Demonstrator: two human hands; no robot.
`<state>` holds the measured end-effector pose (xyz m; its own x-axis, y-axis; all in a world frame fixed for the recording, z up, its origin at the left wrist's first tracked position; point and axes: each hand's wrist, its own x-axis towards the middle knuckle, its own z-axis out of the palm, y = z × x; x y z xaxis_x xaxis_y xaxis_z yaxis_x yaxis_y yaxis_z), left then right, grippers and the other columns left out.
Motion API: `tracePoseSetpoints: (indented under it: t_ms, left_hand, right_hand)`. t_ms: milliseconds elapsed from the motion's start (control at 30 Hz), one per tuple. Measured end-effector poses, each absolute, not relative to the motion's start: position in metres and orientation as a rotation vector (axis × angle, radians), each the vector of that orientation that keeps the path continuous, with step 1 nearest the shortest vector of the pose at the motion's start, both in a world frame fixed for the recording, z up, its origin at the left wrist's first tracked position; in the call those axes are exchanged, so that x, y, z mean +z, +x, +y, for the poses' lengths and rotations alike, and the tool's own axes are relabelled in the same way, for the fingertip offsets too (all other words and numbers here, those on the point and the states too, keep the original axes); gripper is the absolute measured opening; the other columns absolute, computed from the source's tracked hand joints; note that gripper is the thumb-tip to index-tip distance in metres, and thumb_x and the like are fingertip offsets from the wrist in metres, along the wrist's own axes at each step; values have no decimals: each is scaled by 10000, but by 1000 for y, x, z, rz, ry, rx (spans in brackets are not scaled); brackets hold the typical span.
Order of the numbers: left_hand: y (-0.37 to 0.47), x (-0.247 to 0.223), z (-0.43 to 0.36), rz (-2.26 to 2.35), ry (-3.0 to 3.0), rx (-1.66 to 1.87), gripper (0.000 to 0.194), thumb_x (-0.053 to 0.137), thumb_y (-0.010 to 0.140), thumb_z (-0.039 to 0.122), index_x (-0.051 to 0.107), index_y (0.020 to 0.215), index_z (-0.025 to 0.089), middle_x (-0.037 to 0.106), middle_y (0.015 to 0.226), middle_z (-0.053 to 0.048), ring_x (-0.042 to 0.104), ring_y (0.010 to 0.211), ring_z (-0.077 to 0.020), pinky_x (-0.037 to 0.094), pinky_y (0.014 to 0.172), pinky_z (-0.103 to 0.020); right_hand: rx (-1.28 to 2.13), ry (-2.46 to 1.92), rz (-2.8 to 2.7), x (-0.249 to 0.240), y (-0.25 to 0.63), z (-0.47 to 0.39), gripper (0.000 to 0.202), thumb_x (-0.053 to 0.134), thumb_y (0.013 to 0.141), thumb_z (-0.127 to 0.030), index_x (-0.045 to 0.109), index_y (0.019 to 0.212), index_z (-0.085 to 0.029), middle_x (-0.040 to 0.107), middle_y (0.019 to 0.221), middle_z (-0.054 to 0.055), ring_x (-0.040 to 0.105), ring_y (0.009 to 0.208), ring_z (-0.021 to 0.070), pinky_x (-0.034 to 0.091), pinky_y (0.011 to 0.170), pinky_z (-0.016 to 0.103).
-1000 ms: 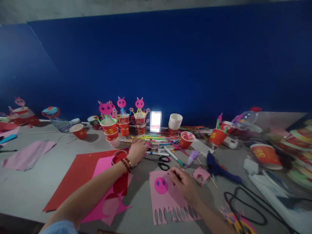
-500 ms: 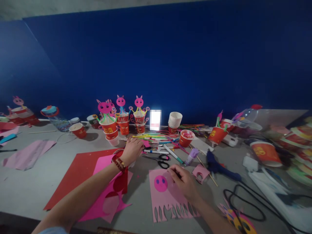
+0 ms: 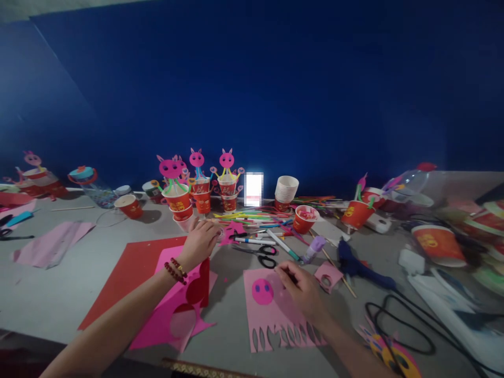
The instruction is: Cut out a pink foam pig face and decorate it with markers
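My left hand (image 3: 201, 240), with a beaded bracelet (image 3: 176, 269) on its wrist, is over the bright pink and red sheets, beside a paper cup (image 3: 183, 223). Its fingers are curled; a small pale thing shows at their tips, too unclear to name. My right hand (image 3: 301, 289) is closed in a pinch above a light pink sheet (image 3: 277, 310) with a fringe-cut lower edge. What it pinches, if anything, is hidden. On that sheet lies a bright pink disc (image 3: 262, 292) with two blue ovals. Black-handled scissors (image 3: 264, 256) lie just beyond the sheet.
Paper cups with pink pig-like figures (image 3: 175, 194) stand along the blue wall. Pens, a purple-capped glue stick (image 3: 314, 248), a cup of pink scraps (image 3: 306, 218) and a blue glue gun (image 3: 360, 269) lie ahead. A black cable (image 3: 417, 299) loops at right.
My left hand has drawn back to the left, uncovering pink scraps beside the pens. My right hand stays pinched over the light pink sheet. The view has shifted slightly.
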<state>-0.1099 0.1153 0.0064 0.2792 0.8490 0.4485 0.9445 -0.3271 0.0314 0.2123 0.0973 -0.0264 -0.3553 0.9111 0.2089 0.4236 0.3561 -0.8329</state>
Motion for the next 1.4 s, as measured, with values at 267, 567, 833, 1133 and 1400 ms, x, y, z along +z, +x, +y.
tracePoseSetpoints:
  t_ms: [267,567,833,1133,1400]
  left_hand:
    - [-91,0,105,-1527,-2392,-347,149,544,935,223,676,867,232,654,959,-55,555,1012,-245,282,1084,-511]
    - [-69,-9,124,-1456,-2385,-227,120,560,918,169,662,860,193,643,946,-73,554,1021,-257,227,1124,-508]
    - [-60,-7,138,-1431,-2393,-149,95,572,891,112,656,867,149,647,911,-79,566,977,-258,256,1104,-504]
    - [-62,-6,139,-1466,-2440,-188,111,540,916,187,646,888,168,654,910,-80,575,987,-252,279,1089,-482]
    - [-77,-4,142,-1617,-2455,-372,67,568,886,227,627,869,198,692,966,-69,605,984,-246,354,1023,-450]
  right_hand:
    - [853,-1186,-1955,-28,212,98,297,471,959,-429,572,783,-212,538,640,-24,520,606,162,373,584,256]
    - [864,-1152,-1947,-28,211,98,296,472,952,-422,571,763,-217,541,618,-27,517,589,160,378,576,254]
    - [883,-1171,-1949,-26,210,98,302,474,949,-433,575,759,-221,529,595,-31,506,572,160,367,556,254]
    - [848,-1175,-1968,-23,210,98,294,473,943,-409,581,754,-211,540,595,-34,511,571,152,354,556,246]
    - [865,-1170,-1951,-24,210,98,287,481,941,-408,592,762,-214,561,590,-34,524,561,155,371,560,254]
